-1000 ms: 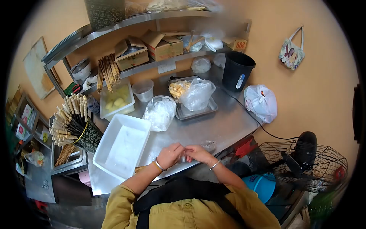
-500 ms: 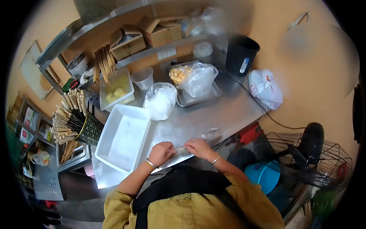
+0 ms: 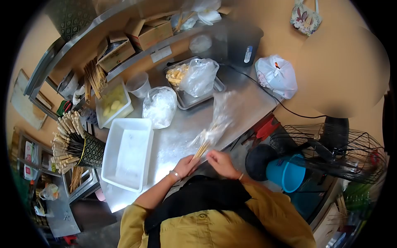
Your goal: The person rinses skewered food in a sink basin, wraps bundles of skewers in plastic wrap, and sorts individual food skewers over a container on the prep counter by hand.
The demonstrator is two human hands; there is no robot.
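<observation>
My left hand [image 3: 187,166] is wrapped round the lower end of a bundle of thin bamboo skewers [image 3: 201,150] at the table's front edge. A clear plastic bag [image 3: 219,117] surrounds the far end of the skewers and stretches away over the metal table, blurred by motion. Just right of the bundle, my right hand [image 3: 221,164] is closed with curled fingers, apart from the left hand. Whether it pinches anything is hidden. Left of the hands stands a white rectangular tub [image 3: 128,159].
On the metal table [image 3: 173,140] are a bag of white contents [image 3: 159,108], a bin of peeled potatoes [image 3: 114,105] and a metal tray [image 3: 198,101] with bagged food. A black fan [image 3: 335,144] and a blue bucket [image 3: 287,173] stand at the right.
The skewers and their bag have come up into view, with the bag extended away from me. My left hand now grips the bundle; my right hand has shifted slightly right. The view has turned.
</observation>
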